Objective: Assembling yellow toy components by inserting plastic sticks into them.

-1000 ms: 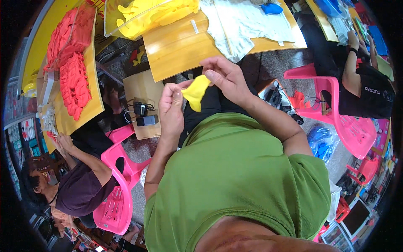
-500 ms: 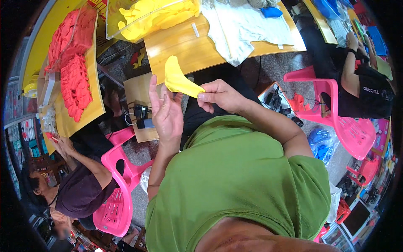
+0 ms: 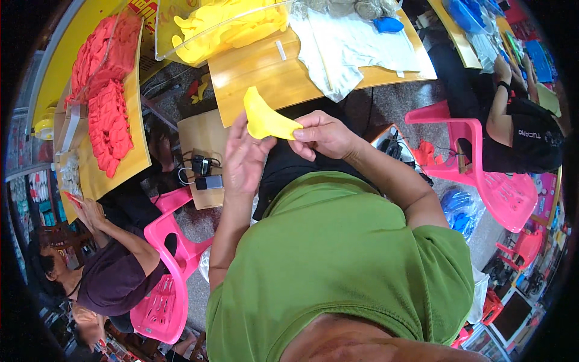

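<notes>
A limp, uninflated yellow balloon hangs stretched sideways in front of my chest, its narrow neck at the right and its wide flat end at the left. My right hand pinches the neck between thumb and fingers. Close under the wide end is my left hand, palm up, with its fingers apart and partly hidden by the balloon. Whether those fingers touch the balloon is hard to see.
A clear bin of yellow balloons stands on the wooden table ahead, beside a white cloth. Red balloons are piled at the left. Co-workers sit on both sides, near pink chairs. A cardboard sheet holds chargers.
My left hand's fingers have come in from upright and spread to beneath the balloon's wide end. The balloon has shifted slightly right and down, its neck still in my right hand.
</notes>
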`<state>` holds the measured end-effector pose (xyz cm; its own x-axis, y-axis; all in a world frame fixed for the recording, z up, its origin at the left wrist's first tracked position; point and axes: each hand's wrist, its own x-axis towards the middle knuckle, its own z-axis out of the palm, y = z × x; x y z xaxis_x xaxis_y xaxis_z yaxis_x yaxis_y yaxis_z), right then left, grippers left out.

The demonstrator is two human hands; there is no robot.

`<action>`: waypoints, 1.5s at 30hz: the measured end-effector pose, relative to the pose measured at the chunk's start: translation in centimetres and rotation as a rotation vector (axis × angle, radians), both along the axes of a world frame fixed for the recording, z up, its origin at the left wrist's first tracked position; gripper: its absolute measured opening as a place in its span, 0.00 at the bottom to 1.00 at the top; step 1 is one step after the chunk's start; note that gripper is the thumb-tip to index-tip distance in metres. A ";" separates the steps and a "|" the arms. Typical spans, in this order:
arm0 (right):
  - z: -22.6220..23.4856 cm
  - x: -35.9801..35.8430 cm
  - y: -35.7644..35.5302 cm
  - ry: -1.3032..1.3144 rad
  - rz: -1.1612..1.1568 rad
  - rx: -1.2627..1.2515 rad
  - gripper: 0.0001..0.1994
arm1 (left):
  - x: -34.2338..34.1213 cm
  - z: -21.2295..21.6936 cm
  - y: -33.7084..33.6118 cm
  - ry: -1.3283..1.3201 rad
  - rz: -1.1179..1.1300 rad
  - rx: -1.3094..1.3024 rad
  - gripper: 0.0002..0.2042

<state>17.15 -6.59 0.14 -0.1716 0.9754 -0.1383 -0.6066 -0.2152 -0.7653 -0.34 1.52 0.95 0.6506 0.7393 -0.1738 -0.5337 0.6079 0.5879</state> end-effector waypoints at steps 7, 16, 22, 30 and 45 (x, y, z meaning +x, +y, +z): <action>-0.4 1.4 0.7 -0.223 0.153 -0.076 0.15 | 0.6 -1.6 1.1 0.228 0.008 0.076 0.09; -4.1 9.2 7.9 -1.935 -0.693 -0.188 0.11 | 1.1 -3.0 2.6 0.700 0.191 0.356 0.05; -5.1 11.6 8.6 -1.860 -0.684 -0.322 0.07 | 1.7 -2.4 3.1 0.562 0.190 0.269 0.06; -3.0 12.3 6.4 -1.595 -0.771 -0.377 0.09 | 1.7 -2.5 5.4 0.617 0.382 0.393 0.03; 1.1 -1.5 -1.1 -1.293 -0.251 0.234 0.05 | 1.4 -2.7 6.9 0.646 0.554 0.382 0.11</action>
<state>15.66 -7.65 1.27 0.1407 0.9840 0.1091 0.5731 0.0089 -0.8194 1.02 8.42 -1.78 0.0498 0.9969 -0.0601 -0.1889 0.0685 0.9796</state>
